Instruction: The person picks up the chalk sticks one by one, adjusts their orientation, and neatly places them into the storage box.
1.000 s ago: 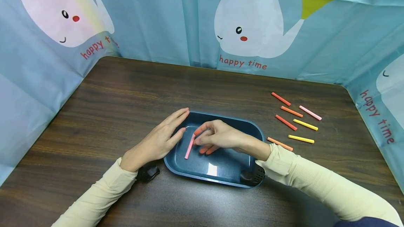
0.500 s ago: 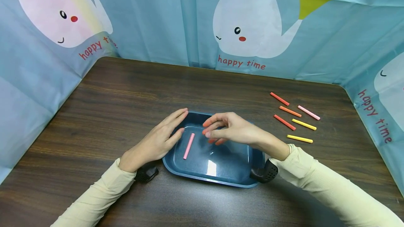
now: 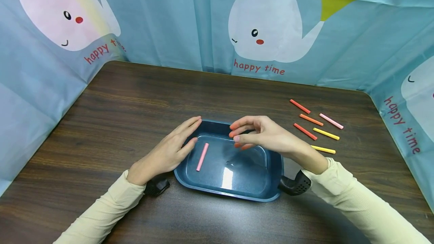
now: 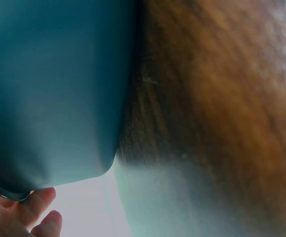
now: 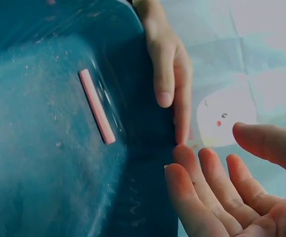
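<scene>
A single pink chalk-like stick (image 3: 202, 157) lies on the floor of the blue plastic tray (image 3: 230, 195), towards its left end. My left hand (image 3: 167, 150) rests along the tray's left rim with its fingers stretched out. In the left wrist view, fingertips (image 4: 39, 200) show at the rim beside the tray's outer wall. Over the tray's back right part hovers my right hand (image 3: 262, 133), fingers loosely bent, with nothing in it. The right wrist view shows its fingers (image 5: 222, 177) spread apart from the thumb, and the pink stick beyond them inside the tray.
Several more sticks lie on the dark wooden table (image 3: 142, 89) to the right: red (image 3: 300, 106), orange (image 3: 311, 119), pale pink (image 3: 331, 121) and yellow (image 3: 326, 133). My right forearm covers part of that side. A blue whale-print curtain (image 3: 176, 18) hangs behind the table.
My right hand has moved away from the pink stick, up and to the right across the tray. Its forearm now hides the nearest orange stick. My left hand stays put.
</scene>
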Motion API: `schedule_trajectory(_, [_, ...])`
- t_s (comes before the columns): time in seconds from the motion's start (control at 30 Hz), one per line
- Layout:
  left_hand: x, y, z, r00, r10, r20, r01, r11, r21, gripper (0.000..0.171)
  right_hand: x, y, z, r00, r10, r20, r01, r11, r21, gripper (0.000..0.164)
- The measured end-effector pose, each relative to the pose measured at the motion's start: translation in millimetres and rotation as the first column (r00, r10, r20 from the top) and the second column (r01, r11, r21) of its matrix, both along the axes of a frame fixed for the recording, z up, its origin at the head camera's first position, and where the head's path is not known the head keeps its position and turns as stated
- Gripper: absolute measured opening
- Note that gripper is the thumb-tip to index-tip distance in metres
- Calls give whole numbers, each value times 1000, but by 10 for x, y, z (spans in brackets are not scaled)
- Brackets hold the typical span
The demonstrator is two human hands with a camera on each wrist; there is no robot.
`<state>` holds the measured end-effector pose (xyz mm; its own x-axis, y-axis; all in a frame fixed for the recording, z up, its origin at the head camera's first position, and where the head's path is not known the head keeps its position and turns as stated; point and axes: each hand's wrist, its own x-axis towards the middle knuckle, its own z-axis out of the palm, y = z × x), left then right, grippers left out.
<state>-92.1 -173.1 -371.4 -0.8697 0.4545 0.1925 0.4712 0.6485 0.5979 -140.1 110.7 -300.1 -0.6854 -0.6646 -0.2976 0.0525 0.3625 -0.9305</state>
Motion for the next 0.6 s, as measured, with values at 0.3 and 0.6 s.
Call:
schedule_trajectory(0.3, [-2,-5,-5,1000,-1,-3,1,1000,-2,55,-2,108,38,998,-55,-4,55,998,5,48])
schedule_trajectory(0.6, [-6,-8,-5,1000,-4,7,4,1000,-3,55,-33,299,69,992,-100,-74,100,995,-4,44])
